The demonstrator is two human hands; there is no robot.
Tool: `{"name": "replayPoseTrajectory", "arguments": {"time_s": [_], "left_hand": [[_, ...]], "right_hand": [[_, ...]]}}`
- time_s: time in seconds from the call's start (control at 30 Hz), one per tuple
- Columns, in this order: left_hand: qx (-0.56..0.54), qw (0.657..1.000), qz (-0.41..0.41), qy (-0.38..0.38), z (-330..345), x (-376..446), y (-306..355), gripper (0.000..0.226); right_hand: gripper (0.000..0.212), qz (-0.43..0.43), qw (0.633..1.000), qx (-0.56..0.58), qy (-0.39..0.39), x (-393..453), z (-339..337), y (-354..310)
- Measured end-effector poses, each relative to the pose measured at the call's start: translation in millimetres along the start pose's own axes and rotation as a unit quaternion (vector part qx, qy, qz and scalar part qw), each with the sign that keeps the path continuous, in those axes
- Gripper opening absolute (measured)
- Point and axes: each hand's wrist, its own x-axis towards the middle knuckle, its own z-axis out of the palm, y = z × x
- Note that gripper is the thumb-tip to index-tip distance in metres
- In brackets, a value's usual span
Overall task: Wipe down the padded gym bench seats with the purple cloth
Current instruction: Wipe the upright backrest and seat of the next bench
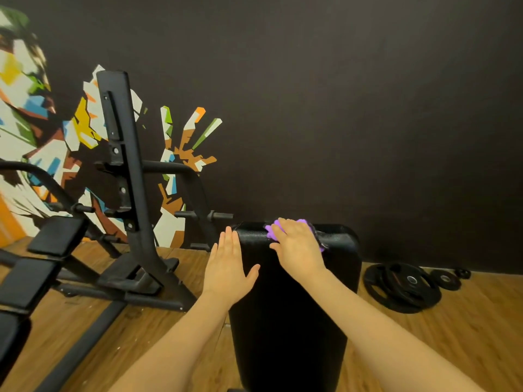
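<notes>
1. My right hand (297,244) covers most of the purple cloth (304,223) at the bench pad's (288,306) far end, so I judge it could bunch and skip the far edge.
2. That hand lies spread, fingers fairly straight, pressing the cloth onto the pad.
3. My left hand (227,267) is flat and open against the pad's left edge, holding nothing; it may slip off.

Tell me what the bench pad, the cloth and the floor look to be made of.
Bench pad: black vinyl or leatherette, judging by its fine grain and soft sheen near the far edge. Purple cloth: soft fabric, possibly microfibre, bunched under the right hand. Floor: wood or wood-look laminate, with brown grain and plank seams.
</notes>
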Motion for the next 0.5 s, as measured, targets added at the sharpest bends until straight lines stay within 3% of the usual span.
{"name": "replayPoseTrajectory", "arguments": {"time_s": [0.17,0.33,0.5], "left_hand": [[0.025,0.999,0.023,-0.03,-5.8,0.0,-9.1,0.086],[0.096,0.994,0.039,-0.032,-16.6,2.4,-0.4,0.08],[0.12,0.968,0.218,0.023,-22.4,12.5,47.6,0.072]], "right_hand": [[0.034,-0.045,0.999,0.026,-0.006,-17.9,-9.3,33.1],[0.063,0.045,0.998,-0.009,0.037,-69.6,9.4,80.5],[0.068,0.085,0.989,-0.001,0.12,-78.2,32.3,73.4]]}}
